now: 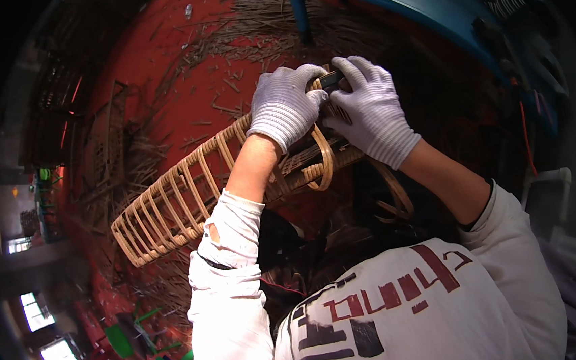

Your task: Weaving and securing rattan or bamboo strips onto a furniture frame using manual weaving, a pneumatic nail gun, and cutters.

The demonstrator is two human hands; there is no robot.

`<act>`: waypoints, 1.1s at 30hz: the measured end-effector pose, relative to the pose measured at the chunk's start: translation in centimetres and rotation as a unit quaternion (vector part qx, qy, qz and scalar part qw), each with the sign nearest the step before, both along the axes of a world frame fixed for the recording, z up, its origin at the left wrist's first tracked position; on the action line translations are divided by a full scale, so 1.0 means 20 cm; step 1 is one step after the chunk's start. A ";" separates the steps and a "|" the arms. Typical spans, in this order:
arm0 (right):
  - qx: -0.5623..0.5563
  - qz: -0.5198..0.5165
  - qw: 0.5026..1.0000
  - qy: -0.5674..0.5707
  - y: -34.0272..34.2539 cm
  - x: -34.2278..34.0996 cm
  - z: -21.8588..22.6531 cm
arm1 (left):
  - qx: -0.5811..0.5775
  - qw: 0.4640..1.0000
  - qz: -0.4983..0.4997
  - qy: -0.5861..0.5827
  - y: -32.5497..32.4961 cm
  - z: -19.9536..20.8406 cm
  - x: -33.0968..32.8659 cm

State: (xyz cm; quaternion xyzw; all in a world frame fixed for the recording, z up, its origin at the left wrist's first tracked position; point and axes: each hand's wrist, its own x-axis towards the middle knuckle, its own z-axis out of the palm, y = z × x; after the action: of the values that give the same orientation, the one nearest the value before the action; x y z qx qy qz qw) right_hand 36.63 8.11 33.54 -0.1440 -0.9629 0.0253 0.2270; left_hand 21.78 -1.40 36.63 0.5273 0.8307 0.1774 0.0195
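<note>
Resting across the person's lap and slanting from the lower left up toward the hands, the rattan frame [168, 210] is the piece in work: a long, pale, ladder-like weave of looped canes. Its lower left end looks complete, with the loops evenly spaced, while the upper end under the hands is open, a loose cane loop [324, 160] hanging free just below the gloves, so by my judgement the binding there is only partly done.

Both hands wear white knit gloves. The left hand [285, 106] is curled tight over the frame's upper rail, fingers folded down on it. The right hand [370, 109] meets it fingertip to fingertip and pinches a small dark tool [331, 78] against the cane (what kind of tool I cannot tell).

Beyond the frame lies a red floor [157, 62] strewn with cane offcuts [269, 26], and a blue curved panel [416, 1] runs along the top right edge.
</note>
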 end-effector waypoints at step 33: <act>-0.186 0.182 0.935 0.243 0.22 -0.06 0.02 | 0.148 0.986 -0.012 0.081 -0.02 -0.08 0.05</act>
State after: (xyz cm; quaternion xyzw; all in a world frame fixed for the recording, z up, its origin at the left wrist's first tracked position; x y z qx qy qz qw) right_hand 35.42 12.60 33.94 0.0045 -0.8662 0.2788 0.4147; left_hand 22.79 -1.71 34.93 0.5468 0.7879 0.2547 -0.1236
